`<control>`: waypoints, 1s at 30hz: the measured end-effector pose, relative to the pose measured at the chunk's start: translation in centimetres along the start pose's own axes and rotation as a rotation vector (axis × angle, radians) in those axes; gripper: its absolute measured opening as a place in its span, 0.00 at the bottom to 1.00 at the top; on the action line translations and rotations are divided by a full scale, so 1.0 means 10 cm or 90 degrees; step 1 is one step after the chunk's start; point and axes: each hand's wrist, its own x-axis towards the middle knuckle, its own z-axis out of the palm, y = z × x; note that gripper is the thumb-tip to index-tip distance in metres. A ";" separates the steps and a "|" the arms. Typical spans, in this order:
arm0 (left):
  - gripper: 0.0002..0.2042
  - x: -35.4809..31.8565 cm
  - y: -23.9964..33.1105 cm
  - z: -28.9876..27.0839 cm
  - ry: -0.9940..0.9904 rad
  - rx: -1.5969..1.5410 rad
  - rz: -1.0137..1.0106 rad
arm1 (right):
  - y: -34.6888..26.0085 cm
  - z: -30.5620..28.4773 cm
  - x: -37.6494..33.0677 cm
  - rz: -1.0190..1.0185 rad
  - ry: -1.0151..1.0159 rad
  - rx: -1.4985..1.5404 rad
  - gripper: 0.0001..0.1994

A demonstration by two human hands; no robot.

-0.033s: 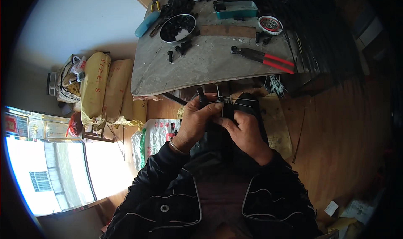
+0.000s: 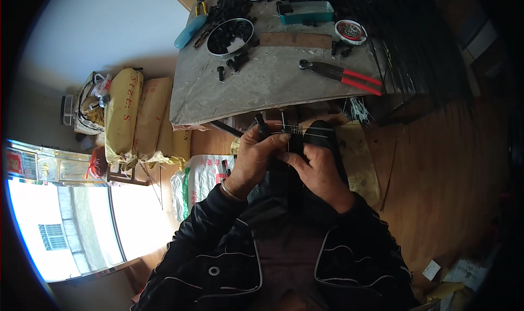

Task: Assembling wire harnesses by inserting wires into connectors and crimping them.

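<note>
- Two bare hands work close together just off the table's near edge, in front of a person wearing a black jacket (image 2: 202,256) with pale piping.
- From where I stand, the left hand (image 2: 252,161) is closed around a black cylindrical piece (image 2: 261,124) whose end pokes up past the fingers; a pale bangle (image 2: 229,191) circles that wrist.
- Between the hands sits a dark bundle (image 2: 295,141) with fine upright lines; the right hand (image 2: 322,174) grips it, thumb toward the left hand, its other fingertips hidden.
- Thin pale wires (image 2: 319,135) stick out sideways beside the bundle, above the right hand.
- Beyond them stands a grey worktop (image 2: 202,103); red-handled pliers (image 2: 341,78) lie on its right part.
- Farther back are a round bowl (image 2: 229,55) full of black parts, a teal tray (image 2: 307,19), a flat brown strip (image 2: 295,39) and a small white dish (image 2: 339,39) holding metal bits.
- Long black rods (image 2: 415,43) spread over the worktop's right end.
- Yellow sacks (image 2: 123,109) lean by the wall, left of the worktop.
</note>
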 end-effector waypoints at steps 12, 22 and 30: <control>0.15 0.00 -0.11 -0.10 -0.116 -0.178 -0.034 | 0.10 -0.05 0.03 0.289 -0.160 0.413 0.15; 0.12 -0.01 -0.17 -0.06 -0.081 -0.161 -0.001 | 0.16 -0.10 0.05 0.367 -0.215 0.458 0.19; 0.11 -0.11 -0.09 0.00 -0.100 -0.089 0.027 | 0.16 -0.02 -0.03 0.351 -0.209 0.446 0.19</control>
